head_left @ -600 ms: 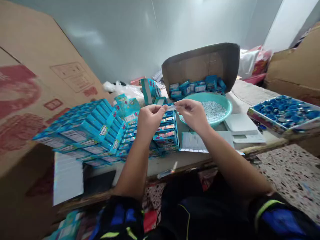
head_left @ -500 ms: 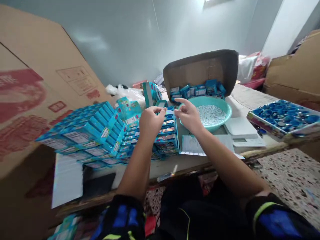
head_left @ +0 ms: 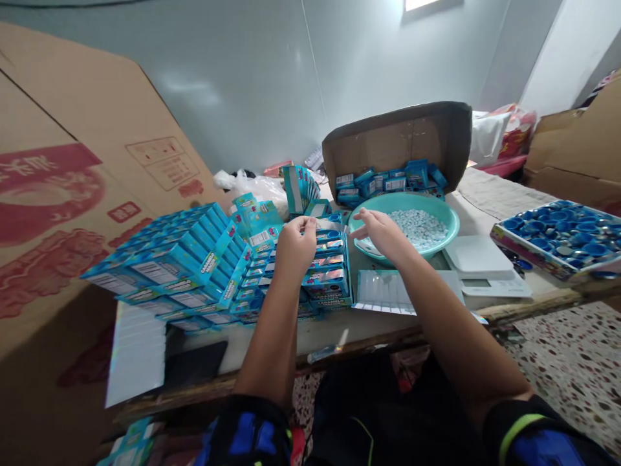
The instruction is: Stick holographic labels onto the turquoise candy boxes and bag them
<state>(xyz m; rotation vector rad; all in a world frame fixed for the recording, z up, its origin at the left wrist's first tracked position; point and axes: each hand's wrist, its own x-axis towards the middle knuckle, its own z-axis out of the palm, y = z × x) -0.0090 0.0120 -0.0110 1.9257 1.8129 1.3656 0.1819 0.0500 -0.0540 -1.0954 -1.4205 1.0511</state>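
My left hand (head_left: 295, 247) is closed in a pinch above a row of small blue boxes, with a pale strip (head_left: 330, 224) at its thumb and fingertips. Whether the strip is loose or part of a box I cannot tell. The small boxes stand packed in a blue display carton (head_left: 326, 289). My right hand (head_left: 381, 234) hovers at the left rim of a turquoise basin (head_left: 449, 226), its fingers apart and no object visible in them. Small pale pieces (head_left: 417, 226) fill the basin. The right fingertips point toward the strip's end.
Stacked blue display cartons (head_left: 179, 259) stand at left beside a large cardboard box (head_left: 97, 168). A white scale (head_left: 478, 257) and a tray of blue caps (head_left: 567, 233) are at right. Behind the basin, an open brown carton (head_left: 402, 139) holds small blue boxes. White sheets (head_left: 407, 291) lie in front.
My right hand has moved slightly right, away from the left hand, and its pinch has opened. My left hand stays closed over the boxes. The whole view has shifted a little.
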